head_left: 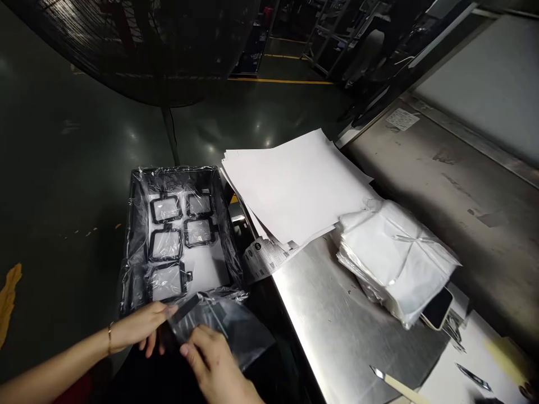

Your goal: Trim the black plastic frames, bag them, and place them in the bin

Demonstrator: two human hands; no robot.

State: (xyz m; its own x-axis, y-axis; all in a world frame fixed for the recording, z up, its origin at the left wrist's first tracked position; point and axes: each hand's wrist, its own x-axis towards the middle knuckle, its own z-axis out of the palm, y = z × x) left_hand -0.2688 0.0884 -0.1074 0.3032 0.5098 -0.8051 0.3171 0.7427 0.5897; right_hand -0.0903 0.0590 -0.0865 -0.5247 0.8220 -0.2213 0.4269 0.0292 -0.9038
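Both hands pinch a clear plastic bag (227, 328) just below the black bin (137, 224). The left hand (141, 328) grasps its upper-left corner, the right hand (210, 359) its near edge; its long axis slants up-left toward the bin of framed parts (166, 244).

Both hands (138, 328) (214, 362) close together, pinching

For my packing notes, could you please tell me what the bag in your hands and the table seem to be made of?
The bag looks like thin clear plastic film: see-through, wrinkled, glinting. The table looks like brushed bare metal, probably stainless steel: silvery, dully reflective, scuffed.
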